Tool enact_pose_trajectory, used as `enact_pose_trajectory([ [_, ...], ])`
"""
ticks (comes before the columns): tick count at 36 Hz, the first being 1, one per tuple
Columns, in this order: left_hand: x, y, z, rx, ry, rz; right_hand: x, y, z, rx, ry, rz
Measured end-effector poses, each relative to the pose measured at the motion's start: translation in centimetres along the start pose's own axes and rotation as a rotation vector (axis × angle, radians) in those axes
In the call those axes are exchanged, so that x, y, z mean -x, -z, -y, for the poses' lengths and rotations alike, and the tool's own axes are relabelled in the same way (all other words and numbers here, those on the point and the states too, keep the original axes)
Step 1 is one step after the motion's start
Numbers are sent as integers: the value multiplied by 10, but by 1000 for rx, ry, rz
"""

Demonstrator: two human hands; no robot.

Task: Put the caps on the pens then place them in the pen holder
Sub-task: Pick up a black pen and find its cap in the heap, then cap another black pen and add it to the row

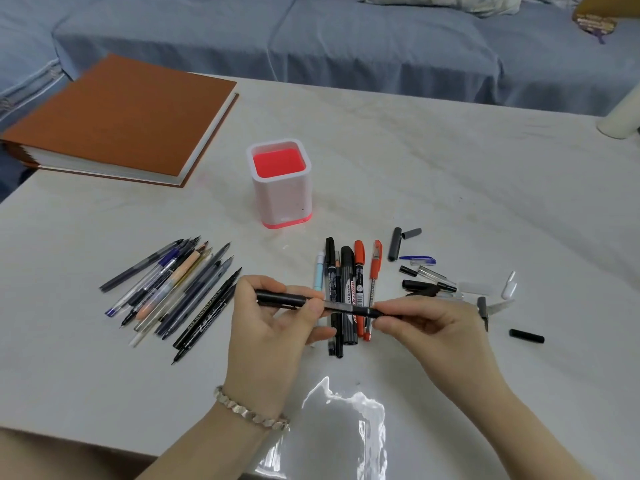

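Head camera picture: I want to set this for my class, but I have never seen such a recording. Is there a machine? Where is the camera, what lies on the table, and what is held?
No machine here: a person works with two bare hands, and the one camera sits on their head, looking forward and down. The left hand and the right hand hold one black pen between them above the table, one hand toward each end. On the table lie uncapped pens on the left, seemingly capped pens in the middle, and loose caps on the right. Behind them stands the white and red pen holder; no pen shows in it. A brown book lies at the far left.
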State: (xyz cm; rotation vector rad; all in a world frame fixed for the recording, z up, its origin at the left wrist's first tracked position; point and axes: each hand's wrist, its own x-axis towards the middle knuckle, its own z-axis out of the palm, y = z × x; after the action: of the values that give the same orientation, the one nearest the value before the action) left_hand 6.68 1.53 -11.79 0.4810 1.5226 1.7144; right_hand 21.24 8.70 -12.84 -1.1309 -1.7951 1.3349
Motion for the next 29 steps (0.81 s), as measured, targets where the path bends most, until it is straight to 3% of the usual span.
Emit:
enact_pose_trajectory([
  [5,-1,-3,2,-206,-43,151,2,-14,-5,343,156,106],
  [9,-10,7,6,-330,-11,161,-4,-24,-2,468,214,149],
  [13,-28,39,10,-532,-125,97,-15,-34,-2,405,107,138],
  [17,-43,82,10,-951,-287,-31,-34,-54,1,407,36,81],
  [22,-48,113,20,-1338,-375,-58,-53,-86,5,468,-54,173],
  [29,-50,118,27,-1526,-424,20,-62,-107,-10,932,-13,237],
])
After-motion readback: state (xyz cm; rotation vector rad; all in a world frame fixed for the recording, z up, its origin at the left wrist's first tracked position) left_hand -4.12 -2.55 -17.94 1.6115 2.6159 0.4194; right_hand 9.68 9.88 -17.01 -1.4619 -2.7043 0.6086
